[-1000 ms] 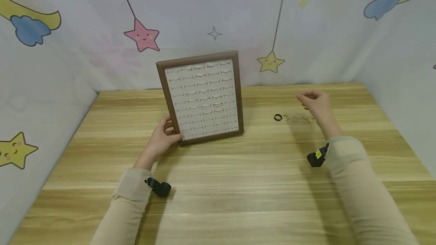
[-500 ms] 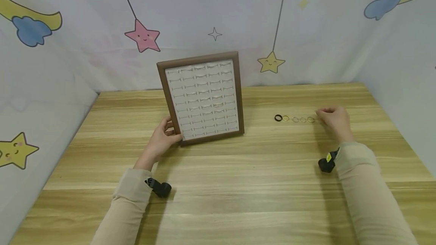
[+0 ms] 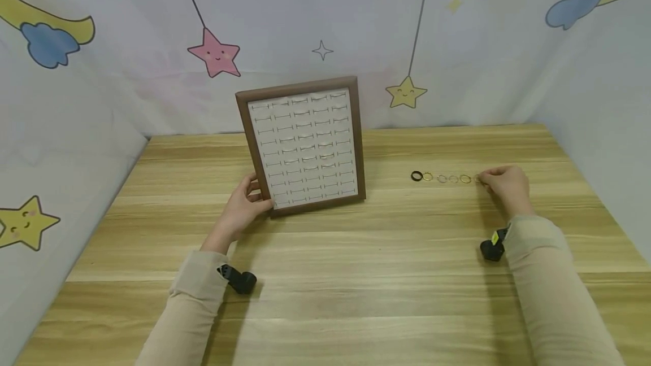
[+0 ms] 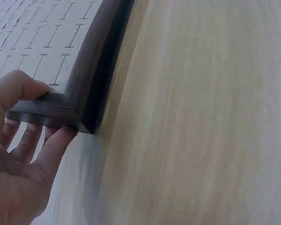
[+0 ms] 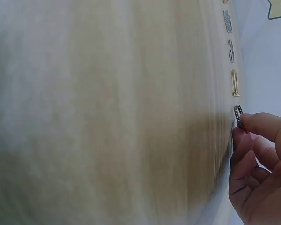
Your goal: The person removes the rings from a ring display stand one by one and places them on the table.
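A brown-framed ring display board (image 3: 361,146) with a white slotted pad stands tilted on the table, left of centre. My left hand (image 3: 241,206) grips its lower left corner, thumb on the front and fingers behind; the left wrist view shows the thumb (image 4: 30,88) over the frame's edge. At the right end of a row of rings, my right hand (image 3: 510,186) pinches a dark ring with light studs (image 5: 238,115) between thumb and index finger, close over the table. Beside it lies a gold ring (image 3: 465,179), then thin silver rings (image 3: 442,179).
Farther left in the row lie another gold ring (image 3: 428,176) and a black band ring (image 3: 417,175). The wood-grain table (image 3: 356,287) ends at the back against a white curtain (image 3: 285,21) printed with stars.
My right hand has moved right and down from above the row, and its fingertips now pinch the end ring. The left hand and the display board stay where they were.
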A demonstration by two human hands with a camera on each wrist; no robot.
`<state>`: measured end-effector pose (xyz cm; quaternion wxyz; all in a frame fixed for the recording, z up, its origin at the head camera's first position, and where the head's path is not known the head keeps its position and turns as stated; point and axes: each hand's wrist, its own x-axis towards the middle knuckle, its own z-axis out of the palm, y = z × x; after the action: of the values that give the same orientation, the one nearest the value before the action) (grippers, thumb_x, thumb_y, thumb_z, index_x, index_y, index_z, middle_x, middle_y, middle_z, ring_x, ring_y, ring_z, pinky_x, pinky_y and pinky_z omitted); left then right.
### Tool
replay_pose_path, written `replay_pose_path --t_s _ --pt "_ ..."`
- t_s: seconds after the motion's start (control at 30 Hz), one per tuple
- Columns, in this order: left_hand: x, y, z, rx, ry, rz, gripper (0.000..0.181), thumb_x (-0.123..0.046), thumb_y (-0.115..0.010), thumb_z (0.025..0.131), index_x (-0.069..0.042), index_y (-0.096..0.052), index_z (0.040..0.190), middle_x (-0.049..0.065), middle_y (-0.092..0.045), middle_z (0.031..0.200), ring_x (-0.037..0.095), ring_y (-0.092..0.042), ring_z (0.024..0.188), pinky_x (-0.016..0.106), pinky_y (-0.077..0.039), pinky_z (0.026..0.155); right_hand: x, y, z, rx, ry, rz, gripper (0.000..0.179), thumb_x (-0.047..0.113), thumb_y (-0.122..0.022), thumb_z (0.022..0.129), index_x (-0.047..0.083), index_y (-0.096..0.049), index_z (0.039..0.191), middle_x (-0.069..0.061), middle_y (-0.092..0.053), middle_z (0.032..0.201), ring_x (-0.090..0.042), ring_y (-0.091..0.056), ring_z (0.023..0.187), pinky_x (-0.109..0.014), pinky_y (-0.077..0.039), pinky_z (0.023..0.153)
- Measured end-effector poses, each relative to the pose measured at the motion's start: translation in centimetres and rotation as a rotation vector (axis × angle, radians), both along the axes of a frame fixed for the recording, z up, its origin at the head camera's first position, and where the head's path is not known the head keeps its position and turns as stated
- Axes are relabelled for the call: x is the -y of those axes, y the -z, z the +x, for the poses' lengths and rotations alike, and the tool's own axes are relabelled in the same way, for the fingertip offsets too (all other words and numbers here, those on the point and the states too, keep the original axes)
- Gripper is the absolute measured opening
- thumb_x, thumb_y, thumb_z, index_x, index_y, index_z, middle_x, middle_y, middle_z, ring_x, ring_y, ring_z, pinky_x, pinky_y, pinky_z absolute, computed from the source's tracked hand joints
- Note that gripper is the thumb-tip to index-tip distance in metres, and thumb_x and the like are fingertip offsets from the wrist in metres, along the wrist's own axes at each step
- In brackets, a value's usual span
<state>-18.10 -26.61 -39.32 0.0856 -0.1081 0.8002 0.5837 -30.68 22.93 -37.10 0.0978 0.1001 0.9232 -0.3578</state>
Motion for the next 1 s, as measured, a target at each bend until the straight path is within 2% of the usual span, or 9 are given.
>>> replay_pose_path --t_s 0.2,0.43,0.67,0.73,0.8,0.9,0.93,1.0 --pt "0.0 0.0 -0.1 0.001 0.002 0.0 0.075 -0.005 -0.061 0.09 -0.01 -0.019 0.151 0.02 -0.037 0.147 0.038 -0.042 0.132 0.043 -0.044 0.101 -0.1 0.1 0.0 0.015 0.0 0.042 0.045 0.026 -0.055 0.094 -0.011 -0.059 0.119 0.023 -0.051 0.048 0.003 -0.049 0.052 -0.015 -0.039 0.056" --pt "0.0 -0.1 -0.1 0.01 0.013 0.001 0.077 -0.006 -0.061 0.09 -0.011 -0.017 0.152 0.019 -0.036 0.148 0.038 -0.041 0.133 0.044 -0.043 0.103 -0.5 0.2 0.1 0.002 -0.018 0.076 0.044 0.027 -0.056 0.093 -0.01 -0.061 0.115 0.02 -0.053 0.059 -0.01 -0.048 0.074 -0.024 -0.035 0.071" --pt "-0.4 -0.2 0.1 0.019 0.017 0.012 0.078 -0.007 -0.062 0.09 -0.011 -0.017 0.152 0.018 -0.036 0.148 0.038 -0.041 0.134 0.043 -0.043 0.103 -0.9 0.2 0.3 0.008 0.023 0.048 0.046 0.029 -0.051 0.095 -0.009 -0.058 0.121 0.017 -0.056 0.06 -0.003 -0.049 0.063 -0.02 -0.039 0.064" --pt "-0.4 -0.3 0.1 0.024 0.01 0.018 0.079 -0.007 -0.063 0.089 -0.012 -0.016 0.153 0.018 -0.036 0.149 0.037 -0.04 0.135 0.045 -0.042 0.105 -1.0 0.2 0.3 0.0 0.04 0.036 0.048 0.03 -0.049 0.095 -0.008 -0.057 0.123 0.006 -0.064 0.073 -0.005 -0.052 0.069 -0.019 -0.039 0.065" --pt "-0.4 -0.4 0.1 0.031 0.002 0.027 0.08 -0.008 -0.064 0.089 -0.012 -0.015 0.153 0.018 -0.035 0.15 0.037 -0.039 0.136 0.046 -0.04 0.107 -1.0 0.1 0.5 -0.002 0.059 0.009 0.051 0.032 -0.047 0.096 -0.007 -0.055 0.127 -0.007 -0.066 0.099 -0.011 -0.053 0.082 -0.02 -0.039 0.068" --pt "-0.3 -0.4 0.1 0.047 -0.004 0.036 0.083 -0.01 -0.066 0.089 -0.012 -0.014 0.154 0.017 -0.034 0.152 0.037 -0.037 0.138 0.047 -0.038 0.109 -1.0 -0.1 0.6 0.002 0.095 -0.052 0.057 0.037 -0.041 0.096 -0.004 -0.049 0.134 -0.02 -0.051 0.133 -0.02 -0.051 0.101 -0.024 -0.042 0.075" --pt "-0.2 -0.5 0.1 0.055 -0.001 0.039 0.083 -0.01 -0.066 0.089 -0.011 -0.014 0.154 0.017 -0.033 0.152 0.037 -0.037 0.138 0.046 -0.038 0.109 -1.0 -0.3 0.7 0.001 0.1 -0.071 0.059 0.038 -0.039 0.097 -0.004 -0.046 0.137 -0.022 -0.046 0.138 -0.024 -0.048 0.107 -0.027 -0.043 0.078" --pt "-0.1 -0.6 0.2 0.072 0.016 0.049 0.084 -0.01 -0.066 0.088 -0.01 -0.013 0.154 0.018 -0.031 0.153 0.037 -0.037 0.138 0.044 -0.041 0.106 -0.8 -0.8 0.6 -0.014 0.112 -0.093 0.061 0.041 -0.037 0.098 -0.002 -0.043 0.141 -0.02 -0.045 0.139 -0.022 -0.049 0.107 -0.029 -0.044 0.08"
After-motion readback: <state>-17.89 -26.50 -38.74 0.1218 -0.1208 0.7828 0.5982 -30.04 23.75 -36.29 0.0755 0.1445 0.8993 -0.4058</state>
